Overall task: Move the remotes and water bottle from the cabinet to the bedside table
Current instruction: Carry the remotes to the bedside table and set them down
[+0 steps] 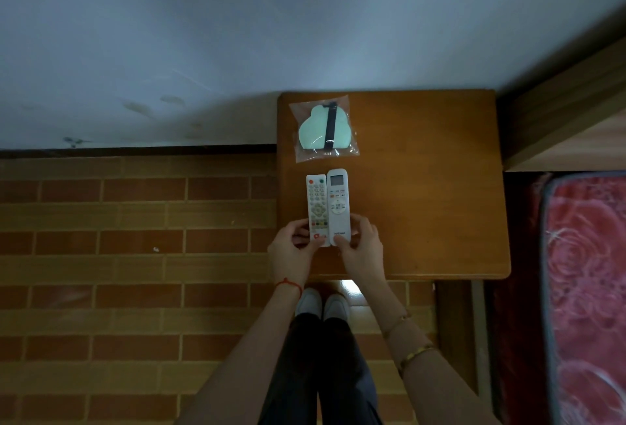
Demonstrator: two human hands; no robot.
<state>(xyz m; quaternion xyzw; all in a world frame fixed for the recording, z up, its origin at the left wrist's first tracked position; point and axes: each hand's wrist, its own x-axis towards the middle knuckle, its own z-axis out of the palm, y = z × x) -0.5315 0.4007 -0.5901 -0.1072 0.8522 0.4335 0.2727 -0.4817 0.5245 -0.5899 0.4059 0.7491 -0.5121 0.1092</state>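
Floor (101, 289): brick-patterned tile, to the left of the furniture and under the person's feet.

Left hand (293, 250): fingers curled round the near end of the TV remote, thumb on its face, knuckles outward. A red cord circled the wrist.

TV remote (317, 209): white, slim, many small coloured buttons. It lay flat along the left part of the bedside table, its long side touching the second remote. Judged light and rigid, with a smooth plastic shell that could slip. The narrow lower end, clear of the buttons, looked the sound place to pinch it.

Air-conditioner remote (338, 204): white, rounded, with a small display at the far end. It lay flat just right of the first, parallel to it. Judged equally light and stiff. The screen end seemed the part to spare from knocks.

Right hand (360, 245): fingers wrapped about the near end of this remote, thumb pressed on its lower face. Gold bangles sat on the forearm.

Packet (324, 128): clear plastic bag holding a pale green item with a dark strap, on the table beyond the remotes, apart from them.

Bedside table (423, 187): brown wood, against the wall.

Bed (582, 289): red floral cover, at far right.

Water bottle: not seen anywhere.
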